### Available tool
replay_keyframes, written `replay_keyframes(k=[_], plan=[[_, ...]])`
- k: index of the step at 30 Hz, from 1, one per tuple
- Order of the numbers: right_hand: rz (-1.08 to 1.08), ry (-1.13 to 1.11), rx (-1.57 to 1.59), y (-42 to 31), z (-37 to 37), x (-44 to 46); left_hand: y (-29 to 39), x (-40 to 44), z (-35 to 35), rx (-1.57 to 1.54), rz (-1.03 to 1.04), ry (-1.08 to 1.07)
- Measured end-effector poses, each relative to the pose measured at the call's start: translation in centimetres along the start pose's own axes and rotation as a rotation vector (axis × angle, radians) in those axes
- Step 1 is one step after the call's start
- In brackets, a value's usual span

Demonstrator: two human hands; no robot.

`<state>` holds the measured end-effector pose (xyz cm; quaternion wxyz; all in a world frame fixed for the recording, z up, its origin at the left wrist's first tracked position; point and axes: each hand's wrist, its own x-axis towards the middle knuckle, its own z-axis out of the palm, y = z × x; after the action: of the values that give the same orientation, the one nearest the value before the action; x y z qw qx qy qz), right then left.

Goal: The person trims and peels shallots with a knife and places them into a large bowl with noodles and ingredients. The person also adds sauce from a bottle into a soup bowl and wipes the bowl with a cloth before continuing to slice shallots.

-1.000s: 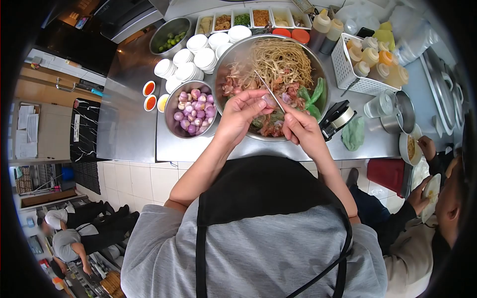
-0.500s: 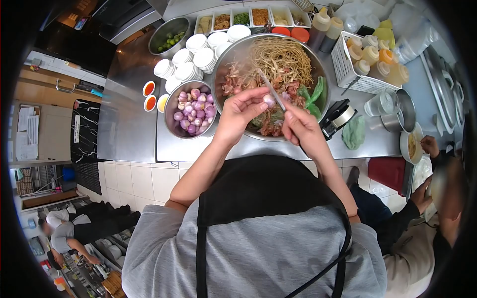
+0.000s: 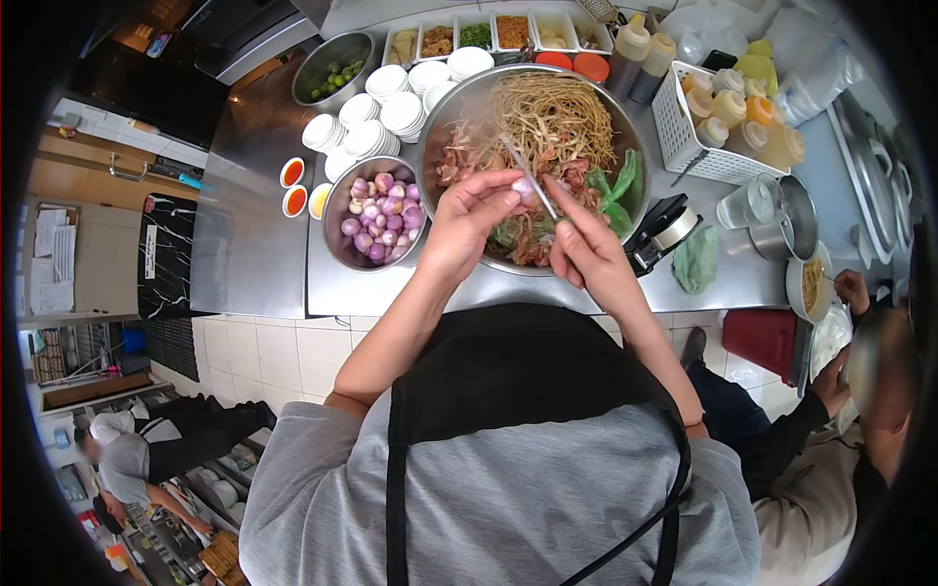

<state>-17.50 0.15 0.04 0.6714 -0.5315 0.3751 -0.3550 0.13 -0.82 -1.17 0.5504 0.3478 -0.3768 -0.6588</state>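
Between thumb and fingers, my left hand (image 3: 472, 217) pinches a small purple shallot (image 3: 525, 190). My right hand (image 3: 589, 249) grips a knife (image 3: 531, 178), its blade pointing up and left against the shallot. Both hands are over the near part of a large steel bowl (image 3: 430, 127). In that bowl lie pale brown root-like strands (image 3: 552, 107), reddish peelings (image 3: 467, 156) and a green plastic bag (image 3: 618, 193). Left of my left hand stands a smaller steel bowl full of purple shallots (image 3: 383, 217).
Stacked white lids (image 3: 360, 139), sauce cups (image 3: 294, 202) and a bowl of green limes (image 3: 337, 80) stand left. A white bottle basket (image 3: 684, 137), tape dispenser (image 3: 667, 232) and green cloth (image 3: 695, 262) are right. A co-worker (image 3: 831, 391) is at right; others are at lower left.
The knife has shifted slightly against the shallot, and my right forefinger has lifted outward. The co-worker at right has lowered a white plate and leaned, and the people at lower left have moved.
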Motion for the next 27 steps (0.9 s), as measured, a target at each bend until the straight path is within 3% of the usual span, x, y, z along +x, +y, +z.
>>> replay_keyframes(k=[3, 8, 19, 27], plan=[[-0.053, 0.000, 0.003, -0.1, 0.5, -0.1, -0.3, 0.0, 0.0, -0.015, 0.016, -0.002], [0.088, -0.104, 0.182, 0.3, -1.4, 0.2, 0.2, 0.0, 0.0, -0.033, -0.040, -0.037], [0.027, -0.009, -0.001, -0.7, -0.3, 0.0, 0.6, -0.3, 0.5, 0.146, 0.014, -0.012], [0.020, 0.044, 0.036, 0.3, -0.4, 0.0, 0.1, -0.1, 0.4, 0.002, -0.019, -0.020]])
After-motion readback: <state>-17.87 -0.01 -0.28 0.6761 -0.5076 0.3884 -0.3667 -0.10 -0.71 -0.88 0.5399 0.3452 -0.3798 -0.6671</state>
